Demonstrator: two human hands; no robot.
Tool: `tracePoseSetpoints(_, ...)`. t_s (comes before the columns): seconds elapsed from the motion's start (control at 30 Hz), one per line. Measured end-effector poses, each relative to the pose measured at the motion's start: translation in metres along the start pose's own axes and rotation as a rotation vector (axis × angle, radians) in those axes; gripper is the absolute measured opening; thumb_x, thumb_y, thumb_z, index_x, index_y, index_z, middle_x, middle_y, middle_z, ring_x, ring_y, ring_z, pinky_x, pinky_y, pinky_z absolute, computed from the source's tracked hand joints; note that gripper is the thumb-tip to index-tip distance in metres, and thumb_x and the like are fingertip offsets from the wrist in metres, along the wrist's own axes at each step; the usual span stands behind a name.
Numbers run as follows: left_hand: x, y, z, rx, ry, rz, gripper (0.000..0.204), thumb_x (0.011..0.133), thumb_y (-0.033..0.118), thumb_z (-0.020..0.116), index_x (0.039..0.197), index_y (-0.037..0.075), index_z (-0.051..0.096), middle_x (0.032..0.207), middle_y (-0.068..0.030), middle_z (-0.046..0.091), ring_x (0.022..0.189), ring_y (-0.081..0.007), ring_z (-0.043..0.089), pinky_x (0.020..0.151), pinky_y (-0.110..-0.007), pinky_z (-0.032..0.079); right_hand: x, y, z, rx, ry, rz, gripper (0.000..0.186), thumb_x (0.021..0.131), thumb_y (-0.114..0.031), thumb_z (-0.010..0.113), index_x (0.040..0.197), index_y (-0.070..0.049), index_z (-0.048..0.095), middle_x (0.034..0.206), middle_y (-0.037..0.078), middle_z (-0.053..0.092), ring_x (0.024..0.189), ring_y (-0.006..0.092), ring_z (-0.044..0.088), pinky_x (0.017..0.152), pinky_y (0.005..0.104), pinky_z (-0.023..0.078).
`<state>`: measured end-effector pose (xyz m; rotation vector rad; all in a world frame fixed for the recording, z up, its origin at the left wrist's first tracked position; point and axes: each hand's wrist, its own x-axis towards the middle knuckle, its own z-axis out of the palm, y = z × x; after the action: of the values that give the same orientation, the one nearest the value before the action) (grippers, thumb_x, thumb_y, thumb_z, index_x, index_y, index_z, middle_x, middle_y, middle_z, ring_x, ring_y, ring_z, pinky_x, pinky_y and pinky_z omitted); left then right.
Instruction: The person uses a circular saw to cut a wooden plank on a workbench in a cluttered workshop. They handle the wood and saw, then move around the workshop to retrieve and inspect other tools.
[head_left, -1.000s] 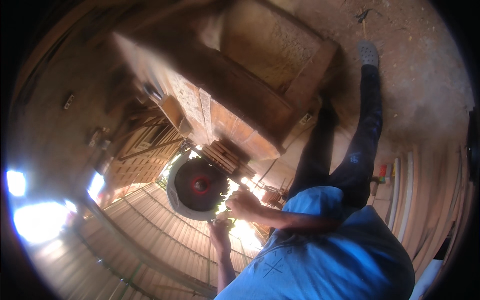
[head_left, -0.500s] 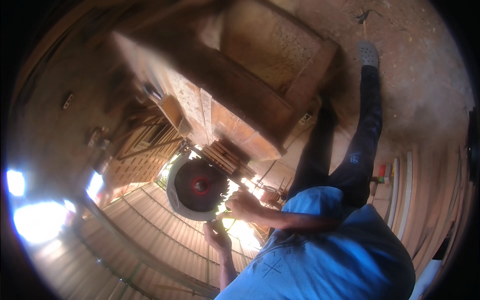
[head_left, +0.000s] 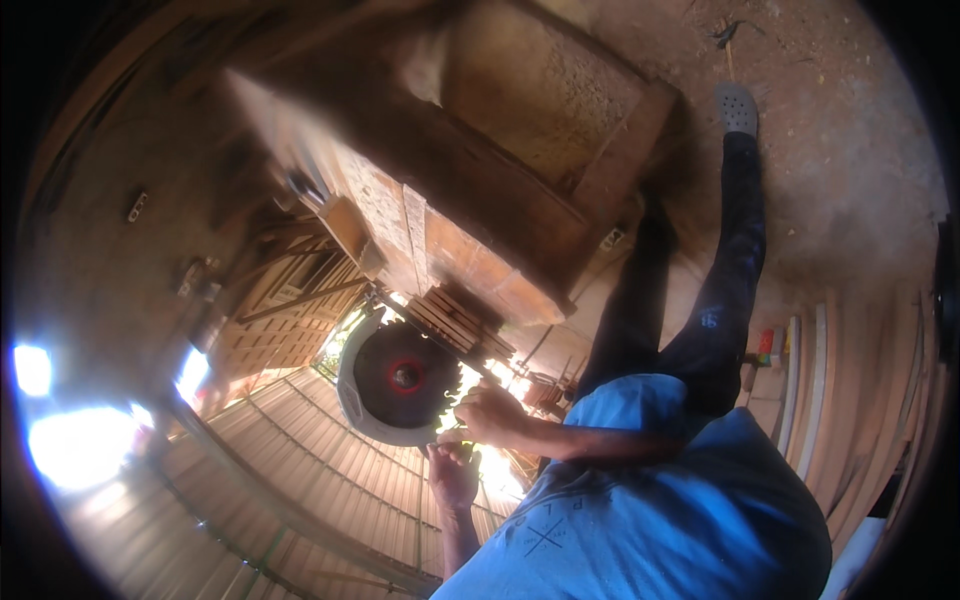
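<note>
A round, dark toothed saw blade (head_left: 385, 375) with a red ring at its hub is in the middle left. A pale grey guard (head_left: 352, 400) curves around its left and lower side. My right hand (head_left: 490, 415), its forearm crossing in front of the blue shirt, is closed beside the blade's lower right edge. My left hand (head_left: 455, 475) is raised just below it, fingers bent up by the guard's lower end. The fingertips of both hands meet or nearly meet there. Whatever is between them is too small and backlit to make out.
A large wooden bench (head_left: 480, 250) stands above the blade, with a stack of short wood strips (head_left: 455, 318) at its edge. Long boards (head_left: 850, 400) lean at the right. Ribbed sheeting (head_left: 300, 460) spans the lower left. My shoe (head_left: 737, 108) is on the dirt floor.
My left hand has shifted slightly right and turned, its fingers now closer to my right hand's fingertips. The blade and guard appear a little lower and to the right in view.
</note>
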<state>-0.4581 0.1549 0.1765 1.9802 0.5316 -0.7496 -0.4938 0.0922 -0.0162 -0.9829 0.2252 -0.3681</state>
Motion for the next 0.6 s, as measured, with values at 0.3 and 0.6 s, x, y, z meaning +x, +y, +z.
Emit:
tracePoseSetpoints(0.3,-0.005,0.008,0.018,1.648,0.338,0.606,0.035,0.105,0.029,0.052,0.106,-0.003,0.066,0.084,-0.0093,0.064,0.075,-0.0177,0.058,0.065,-0.035,0.044,0.002,0.001,0.005,-0.011,0.033,-0.016,0.068,0.090,-0.069,0.059,0.071,-0.006,0.070,0.073,0.010,0.069,0.081,0.0284,0.069,0.089,0.0414,0.048)
tracePoseSetpoints(0.6,0.000,0.041,0.012,1.064,0.089,0.056,0.033,0.108,0.025,0.050,0.099,-0.001,0.068,0.090,-0.0086,0.070,0.093,-0.0208,0.067,0.086,-0.033,0.052,-0.053,-0.006,-0.050,0.099,0.311,-0.040,0.032,0.091,-0.039,0.073,0.095,-0.007,0.070,0.089,0.008,0.070,0.087,0.0283,0.067,0.082,0.0414,0.053)
